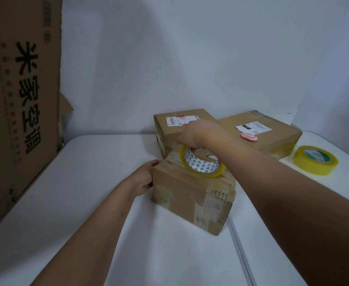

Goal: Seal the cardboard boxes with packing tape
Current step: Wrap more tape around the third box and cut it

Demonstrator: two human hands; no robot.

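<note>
A small cardboard box (pixel 192 195), patched with old tape, sits on the white table in the middle of the view. My left hand (pixel 143 178) presses against its left upper edge. My right hand (pixel 198 135) grips a roll of yellowish packing tape (pixel 202 164) by its far rim, with fingers hooked into the core. The roll rests tilted on the box's top. Two more cardboard boxes stand behind: one with a barcode label (pixel 182 126) and a flatter one (pixel 260 133) to its right.
A second, wider tape roll (pixel 315 159) lies on the table at the right. A small pink cutter (pixel 249 137) lies on the flat box. A tall printed carton (pixel 21 104) leans at the left. A table seam (pixel 241 254) runs down the right.
</note>
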